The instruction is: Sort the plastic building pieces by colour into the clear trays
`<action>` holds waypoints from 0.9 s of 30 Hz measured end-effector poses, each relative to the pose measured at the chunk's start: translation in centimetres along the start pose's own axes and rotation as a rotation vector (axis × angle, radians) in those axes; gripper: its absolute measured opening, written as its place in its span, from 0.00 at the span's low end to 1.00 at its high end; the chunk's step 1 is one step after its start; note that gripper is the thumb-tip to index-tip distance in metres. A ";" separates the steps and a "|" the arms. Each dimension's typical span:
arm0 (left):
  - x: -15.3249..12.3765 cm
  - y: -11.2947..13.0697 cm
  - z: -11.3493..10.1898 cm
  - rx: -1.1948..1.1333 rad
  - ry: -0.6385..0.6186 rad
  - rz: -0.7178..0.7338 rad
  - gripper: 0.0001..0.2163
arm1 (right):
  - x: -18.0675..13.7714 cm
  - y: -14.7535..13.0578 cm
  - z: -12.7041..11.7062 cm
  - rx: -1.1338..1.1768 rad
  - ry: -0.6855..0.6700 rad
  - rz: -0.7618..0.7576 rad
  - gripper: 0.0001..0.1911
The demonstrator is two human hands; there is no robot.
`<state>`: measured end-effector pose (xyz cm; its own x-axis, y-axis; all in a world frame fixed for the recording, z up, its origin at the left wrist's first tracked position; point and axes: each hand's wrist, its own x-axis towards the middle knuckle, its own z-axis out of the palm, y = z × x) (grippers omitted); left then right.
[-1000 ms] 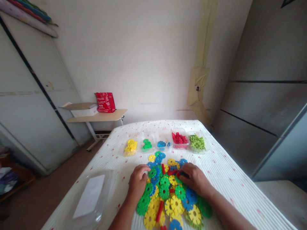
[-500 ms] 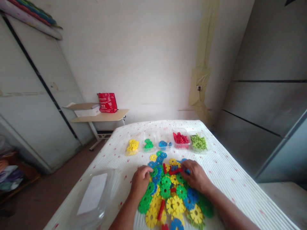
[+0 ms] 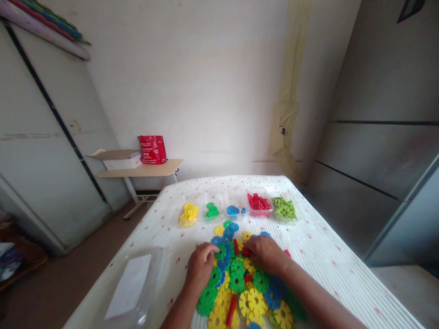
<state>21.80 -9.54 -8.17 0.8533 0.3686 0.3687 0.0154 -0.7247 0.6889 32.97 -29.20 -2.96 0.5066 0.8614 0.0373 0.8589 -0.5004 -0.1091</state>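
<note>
A heap of flat plastic gear discs (image 3: pixel 245 285) in yellow, green and blue, with red sticks among them, lies on the white-covered table (image 3: pixel 318 256) in front of me. My left hand (image 3: pixel 201 266) rests on the heap's left side, fingers curled over blue and green discs. My right hand (image 3: pixel 265 254) is on the heap's upper middle, fingers bent down onto red pieces; what they grip is hidden. A red piece (image 3: pixel 287 252) shows just right of that hand.
Five clear trays stand in a row behind the heap: yellow discs (image 3: pixel 188 213), green discs (image 3: pixel 211 211), blue discs (image 3: pixel 233 210), red pieces (image 3: pixel 258 202), light green squares (image 3: pixel 284 207). A clear lidded box (image 3: pixel 128 285) sits near left. A side table with a red bag (image 3: pixel 152 149) stands beyond.
My right hand has slid left and toward the middle of the heap. My left hand has stayed nearly in place. The view has tilted slightly.
</note>
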 end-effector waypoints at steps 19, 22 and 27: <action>-0.1 -0.2 0.1 -0.030 0.001 -0.034 0.12 | 6.1 6.8 -7.3 -0.009 0.380 0.432 0.16; -0.1 0.1 0.0 -0.028 -0.001 -0.033 0.12 | 5.3 6.2 -6.1 0.006 0.375 0.390 0.15; -0.1 0.1 0.2 -0.001 0.011 -0.044 0.12 | 2.7 4.3 -2.7 0.132 0.343 0.267 0.12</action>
<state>21.78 -9.77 -8.31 0.8460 0.4063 0.3452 0.0517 -0.7070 0.7053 38.28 -29.25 -0.64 0.7236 0.6140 0.3153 0.6893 -0.6665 -0.2840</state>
